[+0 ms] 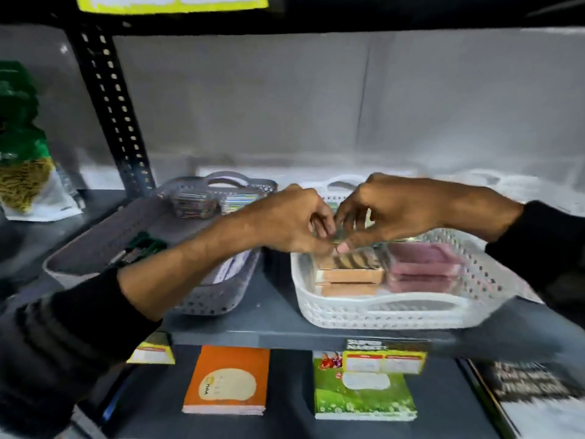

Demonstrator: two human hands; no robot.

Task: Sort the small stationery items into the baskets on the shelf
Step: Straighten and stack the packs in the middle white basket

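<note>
My left hand (294,221) and my right hand (389,210) meet above the back of the white basket (380,312), fingertips pinched together on one small flat packet (339,238); blur hides what it is. Inside the white basket lie tan and striped boxes (348,275) on the left and pinkish-red packs (422,264) on the right. To the left stands a grey basket (209,299) holding small colourful packets (209,201) at its far end and a green item (145,245) near its left rim.
Both baskets stand on a dark metal shelf (275,315) with a perforated upright (110,99) at the left. A bag of yellow goods (25,182) stands far left. The shelf below holds an orange notebook (228,378), a green notebook (361,391) and a dark book (538,397).
</note>
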